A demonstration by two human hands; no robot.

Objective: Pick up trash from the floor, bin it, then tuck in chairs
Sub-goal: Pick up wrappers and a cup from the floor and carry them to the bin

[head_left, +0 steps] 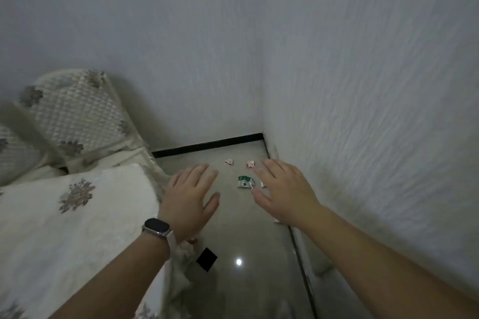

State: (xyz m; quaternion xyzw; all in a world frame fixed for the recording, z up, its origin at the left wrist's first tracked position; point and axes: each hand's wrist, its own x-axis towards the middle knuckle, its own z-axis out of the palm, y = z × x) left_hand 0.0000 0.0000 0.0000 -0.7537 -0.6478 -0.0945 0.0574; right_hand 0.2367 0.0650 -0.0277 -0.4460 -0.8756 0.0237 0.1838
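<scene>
the left hand (190, 194) and right hand (282, 189) hang over the glossy tile floor (248, 235), fingers spread flat and holding nothing. this is probably because the trash is small and scattered, so each piece needs its own pinch. between the 2 hands lies a crumpled green wrapper (245, 182). just past the fingertips lie a creased red-and-white wrapper (229, 162) and a second wrapper (250, 163), both thin and light. a soft, flowered bedcover (77, 215) lies left of the left hand. a rough textured wall (375, 111) stands right of the right hand.
</scene>
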